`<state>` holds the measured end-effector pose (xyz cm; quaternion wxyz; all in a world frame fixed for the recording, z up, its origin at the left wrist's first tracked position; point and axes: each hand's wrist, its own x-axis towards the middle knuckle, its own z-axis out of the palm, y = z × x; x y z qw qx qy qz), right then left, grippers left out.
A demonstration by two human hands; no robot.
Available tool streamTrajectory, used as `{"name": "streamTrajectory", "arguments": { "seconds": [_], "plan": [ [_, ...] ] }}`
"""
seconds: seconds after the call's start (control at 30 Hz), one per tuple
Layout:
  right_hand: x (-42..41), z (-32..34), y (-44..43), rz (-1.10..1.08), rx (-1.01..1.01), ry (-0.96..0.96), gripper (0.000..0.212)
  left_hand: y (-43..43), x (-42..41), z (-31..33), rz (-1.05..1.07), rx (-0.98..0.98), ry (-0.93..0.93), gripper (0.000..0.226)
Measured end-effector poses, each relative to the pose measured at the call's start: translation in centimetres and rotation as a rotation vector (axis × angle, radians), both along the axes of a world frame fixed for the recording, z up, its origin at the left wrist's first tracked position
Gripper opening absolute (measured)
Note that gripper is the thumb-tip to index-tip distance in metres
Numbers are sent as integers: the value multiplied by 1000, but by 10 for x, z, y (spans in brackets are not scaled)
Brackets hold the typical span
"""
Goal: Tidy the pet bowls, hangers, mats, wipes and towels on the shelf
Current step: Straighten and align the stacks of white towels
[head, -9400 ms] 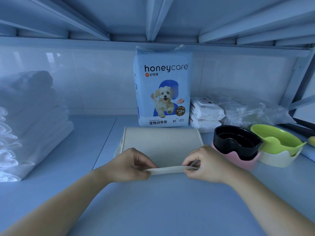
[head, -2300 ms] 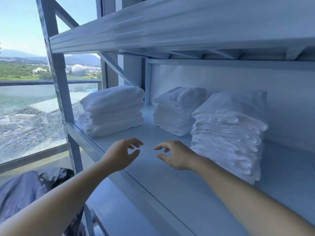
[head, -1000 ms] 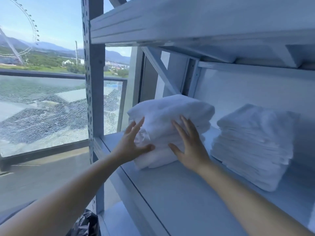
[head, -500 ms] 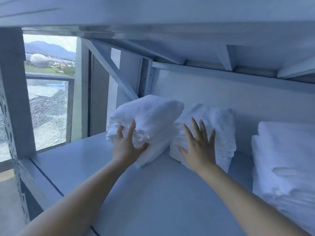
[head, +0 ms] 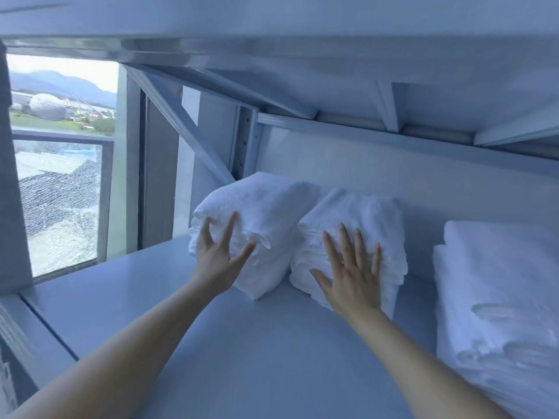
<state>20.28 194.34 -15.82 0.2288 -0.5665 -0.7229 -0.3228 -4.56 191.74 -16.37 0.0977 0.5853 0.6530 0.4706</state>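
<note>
Three stacks of folded white towels stand on the grey shelf [head: 236, 358]. The left stack [head: 266, 207] sits far back by the shelf's corner post. My left hand [head: 219, 255] lies against its front with fingers spread and straight. Beside it, touching it, is the middle stack [head: 366, 213]. My right hand [head: 348, 270] presses flat on the front of that stack, fingers spread. The right stack [head: 499, 291] is taller, nearer to me and apart from both hands.
The upper shelf [head: 302, 55] and its braces hang low over the towels. A diagonal brace [head: 178, 122] and a corner post [head: 245, 140] close the left back. At left a window [head: 60, 182] with cracked glass shows the outdoors. Bare shelf lies in front of the stacks.
Over the last second both hands have pushed the left stack back along the shelf until it meets the middle stack. My right hand has shifted from the left stack onto the middle stack.
</note>
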Motion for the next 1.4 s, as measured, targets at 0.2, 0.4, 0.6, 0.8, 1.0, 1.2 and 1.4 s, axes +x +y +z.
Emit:
{"name": "streamTrajectory", "arguments": {
  "seconds": [0.2,0.4,0.6,0.8,1.0,1.2,1.4],
  "plan": [
    [1,-2,4,8,14,3,68,24,24,-9,-49,-21,-4,77],
    [5,-1,6,-6,13,-18,69,50,39,1,-140,-109,-26,76],
    [5,-3,6,-29,-12,-42,68,51,31,-23,-123,22,33,64],
    [9,-4,1,-10,-17,-44,67,50,14,-26,-53,43,296,65],
    [20,-4,-3,28,-31,-105,68,53,4,-29,-285,-27,266,93],
    [19,-2,10,-15,-67,-133,66,63,28,-23,-149,-38,260,91],
    [23,6,13,-21,-143,-101,93,62,35,-8,-64,-145,437,85]
  ]
}}
